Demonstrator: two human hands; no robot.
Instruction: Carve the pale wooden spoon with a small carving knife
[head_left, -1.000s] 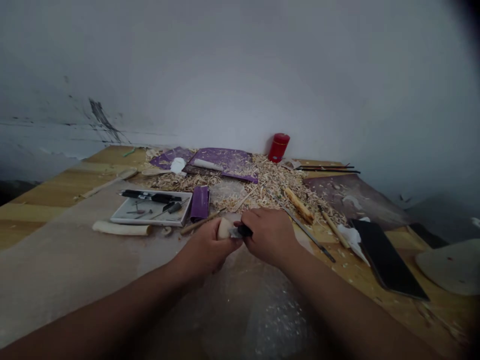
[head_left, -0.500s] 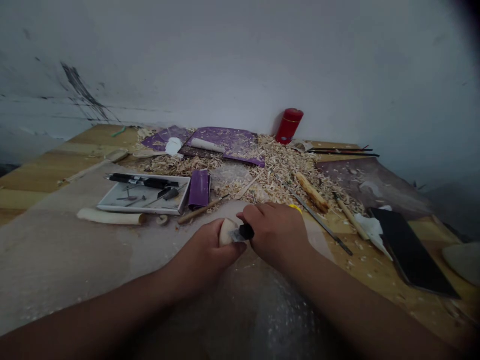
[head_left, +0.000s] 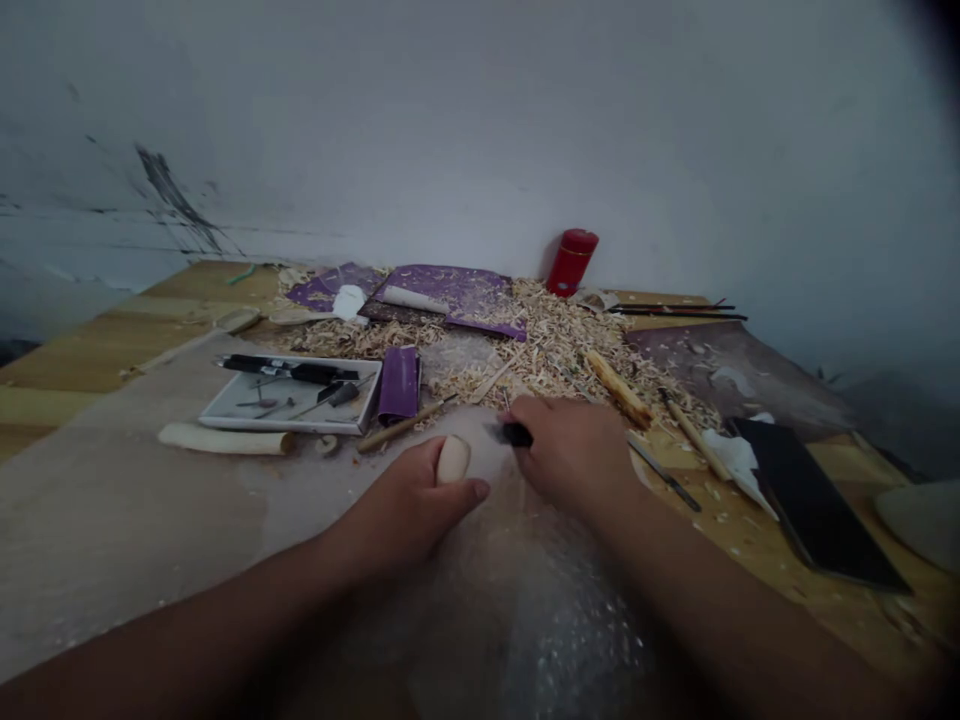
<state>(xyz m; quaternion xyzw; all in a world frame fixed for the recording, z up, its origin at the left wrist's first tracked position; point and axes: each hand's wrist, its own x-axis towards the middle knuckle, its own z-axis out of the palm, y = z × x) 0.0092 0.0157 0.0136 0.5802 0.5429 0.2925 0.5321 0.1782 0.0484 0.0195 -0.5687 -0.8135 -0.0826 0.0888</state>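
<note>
We find the left grip (head_left: 397,505) closed on a wooden blank (head_left: 454,459), steadying it. The right grip (head_left: 574,450) holds a knife (head_left: 516,434) clear.

The right hand (head_left: 574,452) has drawn away from the pale wooden piece (head_left: 454,459) in the left hand (head_left: 401,505), taking the black-handled carving knife (head_left: 516,434) off the wood, which now shows a gap beside it.

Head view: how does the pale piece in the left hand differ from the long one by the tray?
The short pale piece sits in the left hand; the long pale piece lies on the table. The short pale piece is rounded and stubby, the long pale piece a slender bar. Both look like wood.
</note>
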